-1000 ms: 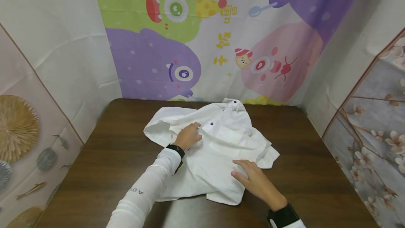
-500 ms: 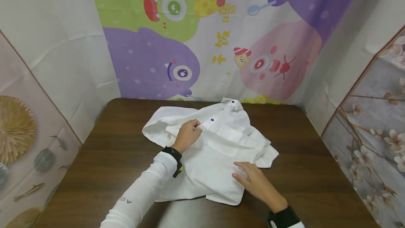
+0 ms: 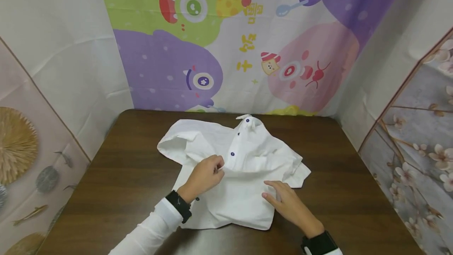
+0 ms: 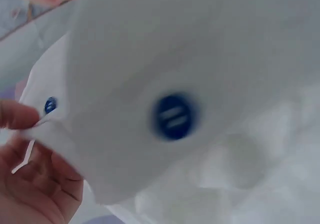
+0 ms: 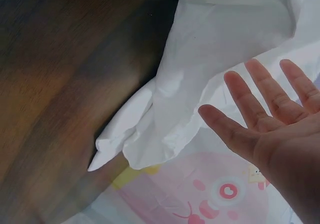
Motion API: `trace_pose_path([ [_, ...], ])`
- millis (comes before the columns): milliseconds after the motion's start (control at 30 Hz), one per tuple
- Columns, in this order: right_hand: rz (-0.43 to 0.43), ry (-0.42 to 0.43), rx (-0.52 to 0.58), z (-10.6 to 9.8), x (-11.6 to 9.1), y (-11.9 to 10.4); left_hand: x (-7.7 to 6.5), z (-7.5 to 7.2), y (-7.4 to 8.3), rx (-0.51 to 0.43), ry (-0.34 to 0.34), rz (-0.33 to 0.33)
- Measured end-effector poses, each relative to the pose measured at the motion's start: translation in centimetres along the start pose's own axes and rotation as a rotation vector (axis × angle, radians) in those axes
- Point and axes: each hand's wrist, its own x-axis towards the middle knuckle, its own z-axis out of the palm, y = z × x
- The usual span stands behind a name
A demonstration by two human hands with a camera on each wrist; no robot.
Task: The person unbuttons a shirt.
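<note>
A white short-sleeved shirt (image 3: pixel 244 200) with dark blue buttons lies rumpled on the brown table, its collar (image 3: pixel 249 123) toward the back. My left hand (image 3: pixel 205 174) pinches the shirt's front edge between thumb and fingers, as the left wrist view shows. A blue button (image 4: pixel 174 116) on the lifted fabric is large and blurred there. Over the lower right part of the shirt is my right hand (image 3: pixel 288 204), fingers spread and relaxed, holding nothing. In the right wrist view, that hand's fingers (image 5: pixel 245 99) are apart, with a sleeve (image 5: pixel 150 139) beyond them.
The wooden table (image 3: pixel 131 180) extends on both sides of the shirt. Behind it hangs a curtain (image 3: pixel 170 62) with cartoon monsters. Patterned panels stand at the left and right, and each wrist wears a black band (image 3: pixel 178 206).
My left hand has taken hold of the shirt's front edge and drawn it toward the near side, shifting the buttons and collar. The right hand has barely moved.
</note>
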Motion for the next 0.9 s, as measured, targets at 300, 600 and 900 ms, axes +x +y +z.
trace_pose_path([
  [300,-0.065,0.069,-0.035,-0.9,1.7,-0.3,-4.1,3.2,-1.0,0.341,-0.156,0.231],
  [600,-0.117,0.185,0.042,-2.6,7.8,-1.6,-4.6,4.1,-0.7,0.544,-0.234,0.253],
  [900,0.022,0.207,0.049,-2.1,15.5,-3.0,-4.5,3.8,-0.3,0.453,-0.388,0.157],
])
